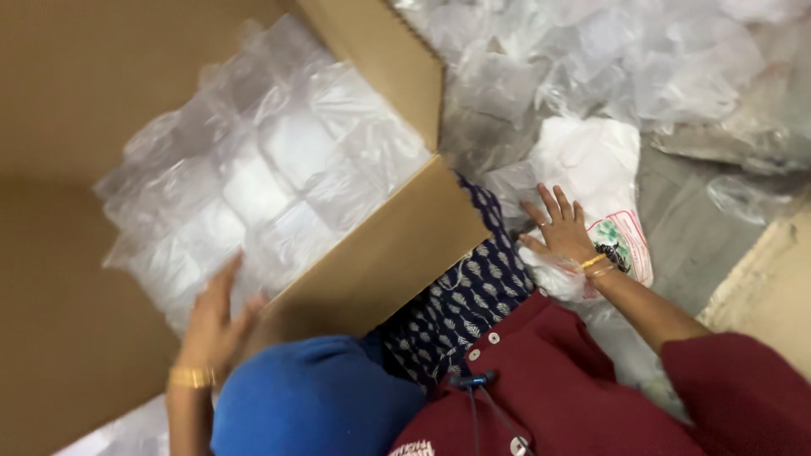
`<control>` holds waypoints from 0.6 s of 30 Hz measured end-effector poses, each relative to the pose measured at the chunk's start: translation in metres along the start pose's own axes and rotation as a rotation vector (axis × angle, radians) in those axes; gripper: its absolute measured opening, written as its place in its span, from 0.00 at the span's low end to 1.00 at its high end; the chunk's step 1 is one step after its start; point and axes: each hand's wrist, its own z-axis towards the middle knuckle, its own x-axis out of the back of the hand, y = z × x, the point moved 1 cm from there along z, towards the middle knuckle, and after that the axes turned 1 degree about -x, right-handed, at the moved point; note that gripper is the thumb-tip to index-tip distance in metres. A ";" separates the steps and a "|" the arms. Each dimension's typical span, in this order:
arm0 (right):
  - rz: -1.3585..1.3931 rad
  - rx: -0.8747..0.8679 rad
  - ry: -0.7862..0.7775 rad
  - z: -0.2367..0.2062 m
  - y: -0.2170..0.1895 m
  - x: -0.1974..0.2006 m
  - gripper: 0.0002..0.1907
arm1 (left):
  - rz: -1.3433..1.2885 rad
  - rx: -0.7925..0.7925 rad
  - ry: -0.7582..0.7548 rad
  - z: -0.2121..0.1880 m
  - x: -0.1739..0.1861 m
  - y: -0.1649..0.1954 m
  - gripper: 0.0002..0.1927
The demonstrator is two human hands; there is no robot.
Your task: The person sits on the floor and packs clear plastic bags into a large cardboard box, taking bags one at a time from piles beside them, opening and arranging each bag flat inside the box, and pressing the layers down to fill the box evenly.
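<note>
Your left hand (213,325) reaches into the open cardboard box (372,262), fingers spread and loose, lying against the packed clear plastic packets (262,181) near the box's lower edge. It clamps on nothing; the motion blur makes it hard to tell more than that it touches the top layer. The packets fill the box in rows, each a see-through bag with something white inside.

Your right hand (562,228) is well apart from the left, out past the box's corner flap. It lies flat and open, palm down, on a white plastic bag (591,169) with a red and green print; it presses rather than grips. Gold bangles sit on both wrists.

There is no raised surface here. The box stands on the floor, and the floor (688,232) shows as a grey strip to the right of the white bag. Beyond the box, along the top and right, a loose heap of crumpled clear plastic bags (591,59) covers the ground. A pale, rough-edged slab (773,287) runs along the far right. Between box and bag you see your dark patterned cloth (473,295), a blue garment and maroon sleeves.
</note>
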 end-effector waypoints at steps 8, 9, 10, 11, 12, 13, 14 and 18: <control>-0.144 0.244 0.043 -0.061 0.014 0.016 0.28 | 0.619 -0.151 0.530 -0.056 -0.055 0.037 0.29; -0.133 0.273 -0.002 -0.060 0.016 0.018 0.27 | 0.599 -0.227 0.598 -0.050 -0.056 0.030 0.26; -0.119 0.304 -0.047 -0.057 0.019 0.018 0.27 | 0.621 -0.269 0.554 -0.046 -0.055 0.022 0.25; -0.077 0.400 -0.047 -0.054 0.022 0.020 0.26 | 0.641 -0.304 0.505 -0.042 -0.052 0.015 0.23; -0.037 0.499 -0.044 -0.048 0.026 0.020 0.25 | 0.661 -0.334 0.460 -0.037 -0.051 0.010 0.22; 0.005 0.600 -0.041 -0.042 0.030 0.021 0.25 | 0.660 -0.370 0.488 -0.032 -0.049 0.005 0.22; 0.030 0.693 -0.071 -0.036 0.035 0.019 0.24 | 0.660 -0.404 0.513 -0.024 -0.048 0.002 0.22; 0.149 0.916 -0.225 -0.017 0.057 -0.001 0.23 | 0.670 -0.412 0.536 0.012 -0.047 0.003 0.19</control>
